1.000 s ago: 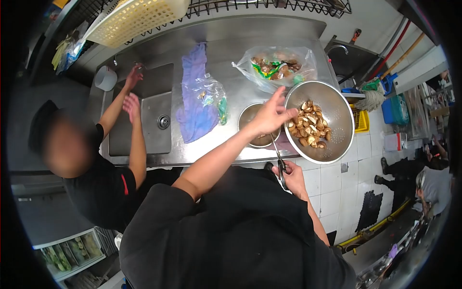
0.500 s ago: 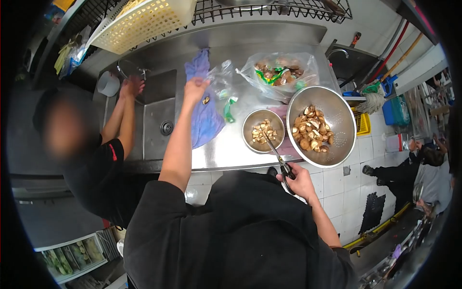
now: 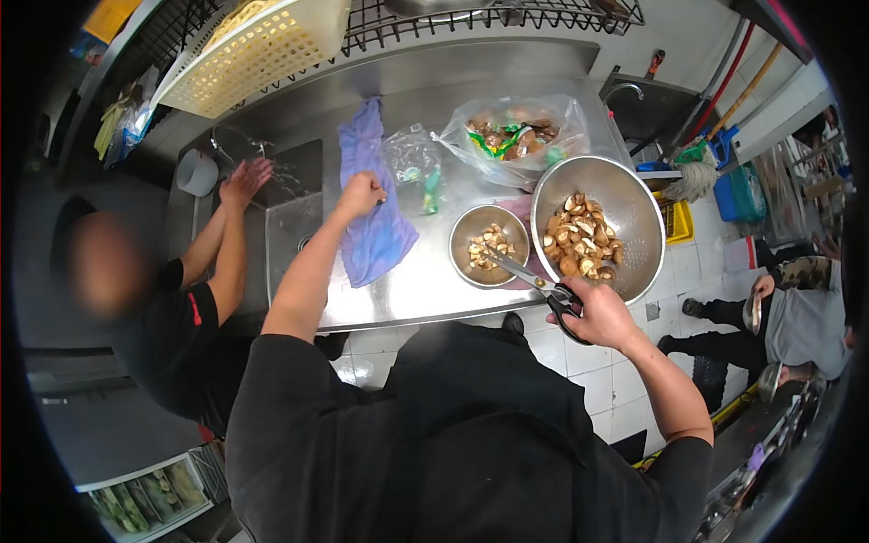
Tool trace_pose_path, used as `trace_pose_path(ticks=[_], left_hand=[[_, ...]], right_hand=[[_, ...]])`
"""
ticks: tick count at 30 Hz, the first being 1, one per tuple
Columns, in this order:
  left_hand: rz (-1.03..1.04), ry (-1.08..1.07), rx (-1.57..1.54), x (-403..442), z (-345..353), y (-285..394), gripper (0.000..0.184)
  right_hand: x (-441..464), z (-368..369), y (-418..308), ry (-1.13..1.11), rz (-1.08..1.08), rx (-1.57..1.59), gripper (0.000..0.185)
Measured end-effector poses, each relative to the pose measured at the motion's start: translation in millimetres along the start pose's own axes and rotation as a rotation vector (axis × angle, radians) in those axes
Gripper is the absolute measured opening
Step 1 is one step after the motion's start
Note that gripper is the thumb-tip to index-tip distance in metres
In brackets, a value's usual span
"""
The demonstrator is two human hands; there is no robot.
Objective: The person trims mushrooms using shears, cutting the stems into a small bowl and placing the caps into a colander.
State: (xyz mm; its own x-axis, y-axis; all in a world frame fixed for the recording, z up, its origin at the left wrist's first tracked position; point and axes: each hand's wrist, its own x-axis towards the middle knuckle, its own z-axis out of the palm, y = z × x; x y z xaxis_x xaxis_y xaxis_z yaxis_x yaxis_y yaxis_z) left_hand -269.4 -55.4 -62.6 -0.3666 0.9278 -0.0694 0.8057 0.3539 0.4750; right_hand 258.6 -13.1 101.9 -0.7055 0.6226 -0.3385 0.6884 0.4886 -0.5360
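Observation:
In my right hand (image 3: 597, 312) is a pair of scissors (image 3: 534, 278) with black handles, its blades reaching over the small steel bowl (image 3: 460, 262). Cut mushroom pieces (image 3: 489, 249) lie in that bowl. My left hand (image 3: 362, 194) is closed over the purple-blue cloth (image 3: 376, 249), with a small dark mushroom piece at its fingertips, partly hidden. Just right of the small bowl, a large perforated steel colander (image 3: 643, 217) holds cut brown mushrooms (image 3: 579, 235). Behind them sits a clear plastic bag (image 3: 572, 127) of mushrooms.
A crumpled clear wrapper (image 3: 412, 154) lies beside the cloth. At left, another person's hands (image 3: 244, 181) are at the running tap above the sink (image 3: 294, 226). A wire rack (image 3: 543, 20) and cream basket (image 3: 244, 63) hang over the counter. More people are at right.
My left hand has lowered and closed; the mushroom piece seen under it before no longer shows on the cloth. My right hand has shifted right with the scissors. The other person's hands have opened out.

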Motion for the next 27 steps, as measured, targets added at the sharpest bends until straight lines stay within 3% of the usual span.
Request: trace_pose_path(ticks=[1,3,4,6,9,15,27], left_hand=[[0.005,-0.004,0.002,-5,-9,12,0.015],[-0.272,-0.194,-0.689,-12,-20,43,0.022],[-0.262,-0.208,-0.690,-21,-23,64,0.022],[-0.327,-0.295,-1.197,-48,-22,109,0.021],[-0.365,-0.284,-1.463,-74,-16,159,0.018],[-0.359,-0.325,-1.488,-85,1,185,0.016],[-0.405,-0.162,-1.612,-120,58,208,0.015]], right_hand=[[0,0,0,0.011,-0.001,0.013,0.056],[4,13,-6,0.055,0.003,0.053,0.055],[5,21,-11,0.154,-0.034,0.101,0.056],[9,45,-15,0.307,-0.112,0.139,0.058],[20,82,-20,0.384,-0.147,0.094,0.063],[11,103,-27,0.444,-0.086,0.085,0.068],[-8,112,-3,0.392,-0.009,0.053,0.063]])
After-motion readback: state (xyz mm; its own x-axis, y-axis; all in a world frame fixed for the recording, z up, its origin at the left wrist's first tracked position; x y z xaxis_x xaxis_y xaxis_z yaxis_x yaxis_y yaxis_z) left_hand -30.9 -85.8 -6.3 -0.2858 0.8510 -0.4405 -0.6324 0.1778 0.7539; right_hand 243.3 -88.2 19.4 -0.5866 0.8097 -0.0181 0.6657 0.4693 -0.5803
